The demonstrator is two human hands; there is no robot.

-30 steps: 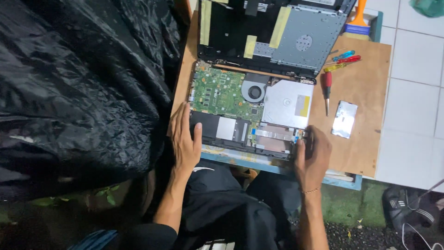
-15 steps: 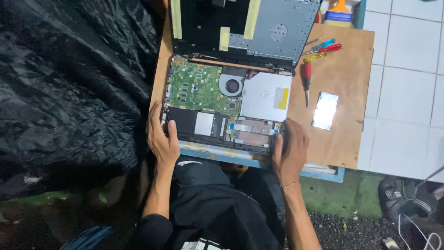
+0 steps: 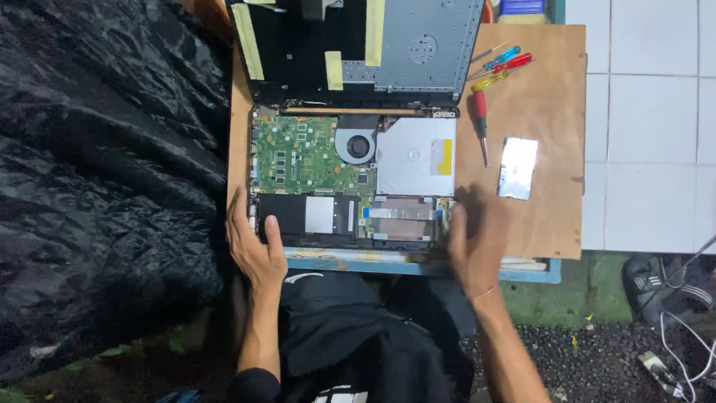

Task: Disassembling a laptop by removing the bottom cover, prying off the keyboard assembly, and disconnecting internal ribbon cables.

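Observation:
An opened laptop base lies on a small wooden table, showing a green circuit board, a round fan, a silver disc drive and a black battery. My left hand grips the base's front left corner, thumb on the battery. My right hand is blurred and hovers with spread fingers just off the base's front right corner, holding nothing. The laptop's lid part with yellow tape strips stands behind the base.
A red-handled screwdriver and several small coloured screwdrivers lie on the table's right side, next to a shiny silver drive. Black quilted cloth fills the left. White floor tiles and sandals are at right.
My right hand has come off the base's front right corner and moved right, fingers spreading. My left hand keeps its grip on the left corner.

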